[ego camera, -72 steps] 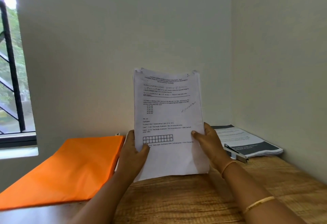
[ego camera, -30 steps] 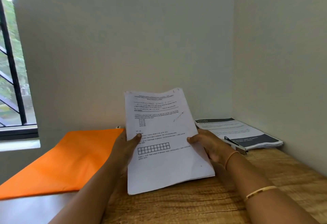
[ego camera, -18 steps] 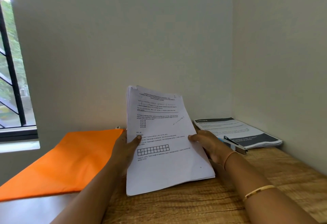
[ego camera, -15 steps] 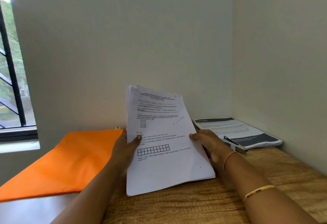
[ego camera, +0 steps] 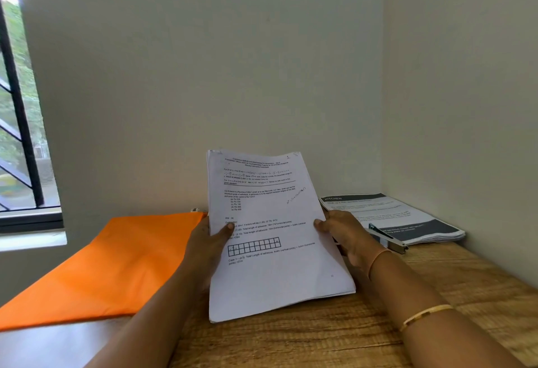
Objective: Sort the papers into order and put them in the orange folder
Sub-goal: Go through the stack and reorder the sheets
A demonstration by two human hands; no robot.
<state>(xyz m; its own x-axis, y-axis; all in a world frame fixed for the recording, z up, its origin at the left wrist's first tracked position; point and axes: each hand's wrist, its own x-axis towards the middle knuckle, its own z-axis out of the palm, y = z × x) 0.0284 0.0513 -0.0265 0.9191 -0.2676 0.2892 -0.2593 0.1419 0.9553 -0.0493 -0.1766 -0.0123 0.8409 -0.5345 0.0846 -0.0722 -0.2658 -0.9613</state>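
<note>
A stack of white printed papers (ego camera: 270, 239) leans back above the wooden desk, its bottom edge close to the desktop. My left hand (ego camera: 208, 244) grips its left edge with the thumb on the front sheet. My right hand (ego camera: 346, 233) grips the right edge the same way. The orange folder (ego camera: 110, 263) lies shut on the desk to the left of the papers, its near end reaching past the desk's left edge.
A pile of printed booklets (ego camera: 407, 216) lies in the right corner against the wall, with a stapler (ego camera: 387, 238) at its front edge. A barred window (ego camera: 20, 135) is at the left. The wooden desk (ego camera: 334, 335) meets walls behind and on the right.
The papers stood upright and higher at first, then were lowered and tilted back toward me. In the last half second nothing has visibly moved.
</note>
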